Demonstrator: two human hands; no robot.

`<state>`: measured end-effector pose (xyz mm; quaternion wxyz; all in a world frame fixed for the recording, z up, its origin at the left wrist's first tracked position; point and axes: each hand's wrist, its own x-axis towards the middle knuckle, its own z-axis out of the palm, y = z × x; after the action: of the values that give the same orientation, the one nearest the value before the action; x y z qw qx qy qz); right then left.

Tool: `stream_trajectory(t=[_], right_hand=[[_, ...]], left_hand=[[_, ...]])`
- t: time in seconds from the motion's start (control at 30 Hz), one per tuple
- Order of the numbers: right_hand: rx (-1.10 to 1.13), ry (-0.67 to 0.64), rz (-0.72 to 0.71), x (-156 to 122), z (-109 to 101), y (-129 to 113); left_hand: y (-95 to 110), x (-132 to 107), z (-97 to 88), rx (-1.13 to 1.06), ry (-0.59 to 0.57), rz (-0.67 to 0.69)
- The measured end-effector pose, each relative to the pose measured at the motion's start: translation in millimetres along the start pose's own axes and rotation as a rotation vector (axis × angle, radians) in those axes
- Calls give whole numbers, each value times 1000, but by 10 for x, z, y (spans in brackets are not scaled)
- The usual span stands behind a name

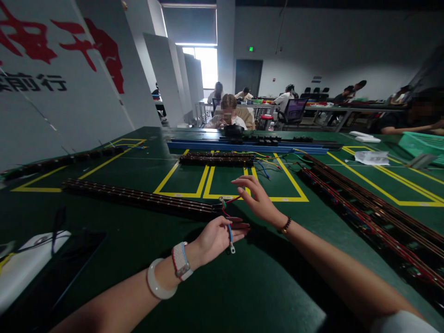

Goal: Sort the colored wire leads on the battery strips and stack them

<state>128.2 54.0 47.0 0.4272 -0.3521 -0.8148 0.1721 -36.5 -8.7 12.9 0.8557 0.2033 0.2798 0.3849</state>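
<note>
My left hand (217,236) is turned palm up with its fingers stretched out, and the thumb presses a blue wire (231,235) against them. A metal ring terminal (232,249) hangs at the wire's lower end. Just above and to the right, my right hand (256,196) hovers with its fingers apart, holding nothing that I can see. Near its fingertips a red wire (233,200) rises from the end of a long dark strip with copper-coloured lines (145,196). A second metal terminal (222,200) stands at that end of the strip.
Yellow tape outlines (256,200) mark the green table (138,273). A shorter strip bundle (217,159) and a blue rail (194,146) lie beyond my hands. Long wired strips (367,217) run along the right, near a green basket (421,145). A person (227,113) sits opposite.
</note>
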Motion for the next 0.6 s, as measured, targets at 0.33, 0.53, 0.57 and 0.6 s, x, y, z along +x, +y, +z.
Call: stream_trajectory(t=[0.33, 0.53, 0.57, 0.6], right_hand=[[-657, -287, -540, -60, -55, -513], [-659, -248, -338, 13, -187, -465], [-626, -250, -270, 27, -208, -456], [-584, -259, -200, 41, -229, -441]], left_hand=[[-69, 56, -107, 4, 59, 120], [-22, 66, -113, 14, 137, 13], [-15, 69, -115, 34, 137, -1], [-8, 72, -117, 56, 133, -14]])
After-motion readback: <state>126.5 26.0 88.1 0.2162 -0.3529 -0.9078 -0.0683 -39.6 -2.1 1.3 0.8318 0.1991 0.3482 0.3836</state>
